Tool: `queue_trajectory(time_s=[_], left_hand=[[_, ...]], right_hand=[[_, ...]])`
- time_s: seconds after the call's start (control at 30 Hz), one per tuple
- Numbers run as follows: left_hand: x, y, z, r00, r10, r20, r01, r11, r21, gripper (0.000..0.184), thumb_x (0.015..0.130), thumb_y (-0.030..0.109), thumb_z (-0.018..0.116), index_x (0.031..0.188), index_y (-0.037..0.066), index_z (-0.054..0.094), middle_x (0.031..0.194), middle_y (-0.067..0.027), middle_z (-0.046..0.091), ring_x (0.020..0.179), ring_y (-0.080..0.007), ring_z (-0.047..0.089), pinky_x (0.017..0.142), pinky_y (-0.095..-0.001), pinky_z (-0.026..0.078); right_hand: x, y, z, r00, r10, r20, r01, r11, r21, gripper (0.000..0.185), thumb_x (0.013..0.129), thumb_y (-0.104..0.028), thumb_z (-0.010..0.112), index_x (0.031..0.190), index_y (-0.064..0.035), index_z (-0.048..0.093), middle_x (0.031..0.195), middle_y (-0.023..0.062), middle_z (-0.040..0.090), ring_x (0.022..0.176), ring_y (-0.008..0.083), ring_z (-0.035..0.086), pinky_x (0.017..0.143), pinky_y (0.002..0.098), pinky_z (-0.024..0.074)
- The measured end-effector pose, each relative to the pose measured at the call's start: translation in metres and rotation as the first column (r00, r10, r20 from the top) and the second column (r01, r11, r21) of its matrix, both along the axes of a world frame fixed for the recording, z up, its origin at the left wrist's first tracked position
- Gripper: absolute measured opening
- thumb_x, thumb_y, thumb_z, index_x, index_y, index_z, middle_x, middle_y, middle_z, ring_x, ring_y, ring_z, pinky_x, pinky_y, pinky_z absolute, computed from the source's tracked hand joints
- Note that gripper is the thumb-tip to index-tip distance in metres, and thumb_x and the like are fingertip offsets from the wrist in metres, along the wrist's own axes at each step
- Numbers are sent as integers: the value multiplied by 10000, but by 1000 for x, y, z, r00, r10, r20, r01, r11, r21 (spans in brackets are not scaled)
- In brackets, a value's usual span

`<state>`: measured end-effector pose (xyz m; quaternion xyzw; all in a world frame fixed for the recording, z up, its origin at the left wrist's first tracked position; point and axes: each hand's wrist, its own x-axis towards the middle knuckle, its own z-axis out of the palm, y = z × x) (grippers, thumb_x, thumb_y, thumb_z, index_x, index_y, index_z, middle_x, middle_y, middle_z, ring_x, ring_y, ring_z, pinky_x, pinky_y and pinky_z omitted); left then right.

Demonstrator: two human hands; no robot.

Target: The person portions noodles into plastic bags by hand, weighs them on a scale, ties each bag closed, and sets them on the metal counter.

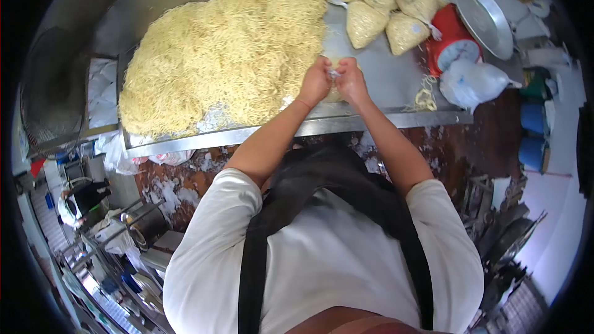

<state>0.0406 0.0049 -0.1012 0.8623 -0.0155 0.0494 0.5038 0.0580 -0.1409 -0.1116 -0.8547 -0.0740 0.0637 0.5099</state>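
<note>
My left hand (pixel 316 81) and my right hand (pixel 351 81) are close together near the front edge of the metal table. Both are closed on the gathered top of a clear plastic bag of noodles (pixel 334 94). My wrists and fingers partly hide this bag. Left of my hands a large heap of loose yellow noodles (pixel 229 49) covers much of the table. Beyond my right hand lie several tied bags of noodles (pixel 366 23), piled against each other.
To the right stands a red dial scale (pixel 455 40) with a round metal pan (pixel 484 18) tilted behind it. A bundle of clear plastic bags (pixel 473 83) lies in front of the scale. A few stray noodles (pixel 425 99) rest near the table's front rim (pixel 383 122). Another person (pixel 77 201) is far left.
</note>
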Motion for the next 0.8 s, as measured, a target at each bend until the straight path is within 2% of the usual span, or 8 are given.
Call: queue_trajectory(time_s=[0.1, 0.23, 0.33, 0.43, 0.53, 0.63, 0.77, 0.8], left_hand=[[-2, -9, 9, 997, -40, -68, 34, 995, -89, 279, 859, -23, 559, 1124, 41, 502, 860, -175, 655, 783, -343, 660, 730, -401, 528], [-4, -22, 14, 992, -103, -77, 92, 986, -136, 291, 867, -28, 573, 1135, 52, 491, 878, -161, 670, 788, -297, 670, 733, -383, 529], [2, -28, -10, 993, -99, -59, 95, 992, -78, 296, 871, -20, 593, 1150, 45, 518, 873, -135, 671, 811, -240, 674, 737, -342, 529], [17, -15, -17, 965, -202, -168, 188, 978, -94, 258, 883, -8, 615, 1136, 26, 574, 898, -90, 680, 839, -159, 658, 749, -295, 525], [16, -12, -9, 956, -209, -203, 146, 946, -289, 209, 865, 20, 660, 1073, 19, 645, 880, -98, 690, 790, -161, 656, 711, -296, 529], [13, -12, -8, 912, -268, -312, 96, 876, -473, 185, 880, 20, 651, 1065, 9, 651, 882, -63, 694, 780, -108, 636, 702, -269, 524], [9, -22, 19, 865, -239, -441, 247, 968, -41, 370, 892, 52, 662, 1260, 81, 645, 909, -49, 696, 784, -89, 606, 719, -214, 485], [11, -22, 5, 876, -223, -426, 274, 960, 60, 385, 896, 124, 691, 1279, 143, 653, 918, -34, 712, 830, -93, 635, 798, -237, 511]], right_hand=[[13, -20, 16, 976, 109, -189, -101, 994, 49, 320, 819, 1, 637, 1123, -14, 539, 943, 64, 626, 839, 139, 601, 753, 284, 490], [22, -45, 20, 795, 352, -495, -146, 902, 406, 310, 818, 3, 634, 1115, -30, 551, 936, 57, 623, 868, 127, 586, 787, 266, 473], [13, -48, 6, 877, 381, -293, -239, 874, 423, 342, 810, 23, 630, 1136, -55, 562, 962, 72, 619, 910, 148, 585, 809, 265, 463], [-5, -39, 29, 928, 307, 213, -345, 923, 172, 307, 827, 2, 648, 1120, -62, 586, 993, 86, 603, 899, 218, 587, 803, 303, 477], [-19, -38, 38, 912, 114, 394, -85, 992, -89, 210, 830, -48, 687, 1029, -27, 625, 1002, 163, 589, 991, 376, 581, 891, 414, 478], [-15, -53, 38, 889, 216, 404, -159, 973, -169, 186, 855, -148, 686, 992, -37, 626, 984, 168, 562, 979, 370, 565, 848, 429, 472], [-9, -69, 9, 910, 261, 323, -190, 953, -236, 221, 891, -226, 672, 1010, -45, 628, 990, 183, 552, 959, 361, 558, 818, 448, 465], [-8, -70, 1, 921, 259, 290, -201, 956, -216, 215, 903, -227, 673, 1022, -52, 634, 991, 185, 550, 978, 354, 561, 829, 445, 465]])
